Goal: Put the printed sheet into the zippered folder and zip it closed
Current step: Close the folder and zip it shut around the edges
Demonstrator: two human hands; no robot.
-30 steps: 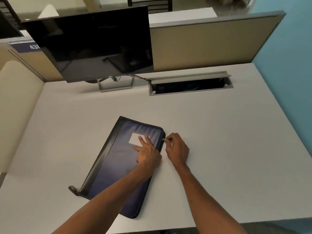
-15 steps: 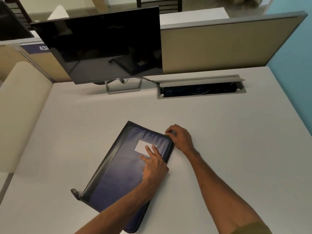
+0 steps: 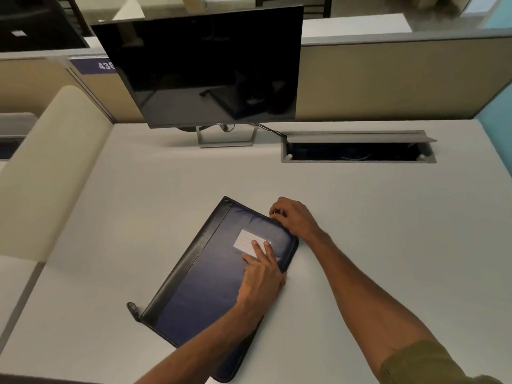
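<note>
Desk (image 3: 374,231) bears folder (image 3: 205,289); right fingers (image 3: 278,209) pinch its edge.

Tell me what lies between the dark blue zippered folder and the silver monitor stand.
Nothing: the head view shows only bare white desk between the blue folder and the silver stand.

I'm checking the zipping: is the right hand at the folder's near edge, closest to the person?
No, the right hand pinches at the far edge of the folder, while the left hand presses flat on its cover.

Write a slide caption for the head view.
Left hand presses the blue folder flat on the desk while the right hand pinches its zipper at the far edge.
</note>
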